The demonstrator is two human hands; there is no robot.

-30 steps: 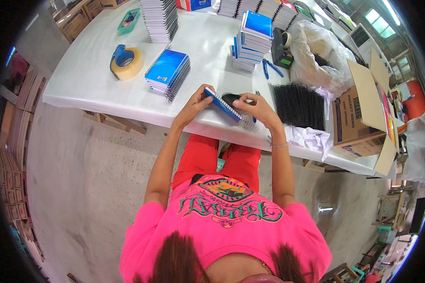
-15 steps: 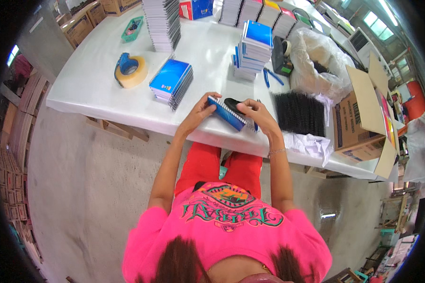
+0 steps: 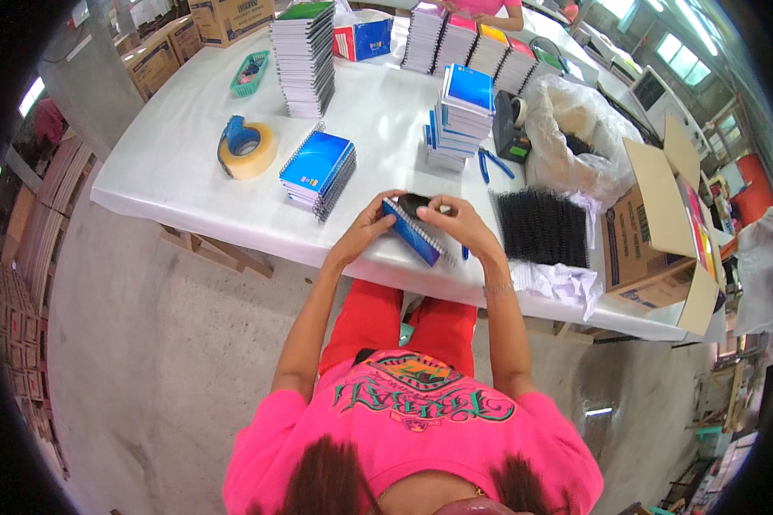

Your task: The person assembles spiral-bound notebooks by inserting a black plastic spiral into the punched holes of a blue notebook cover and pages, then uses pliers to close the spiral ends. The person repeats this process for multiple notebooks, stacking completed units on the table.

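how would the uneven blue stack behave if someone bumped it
The blue stack would probably shift or tip, since its notebooks sit out of line with some edges jutting out. It is likely heavy for its size, as it looks mostly like packed paper. The top cover may be a bit slippery, judging by its smooth look.

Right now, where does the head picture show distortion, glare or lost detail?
Head view: the white table seems to bow along its front edge, fisheye-style; the upper-right strip light burns out white; a bright glint marks the concrete floor; the black item by the right hand is too dark to make out.
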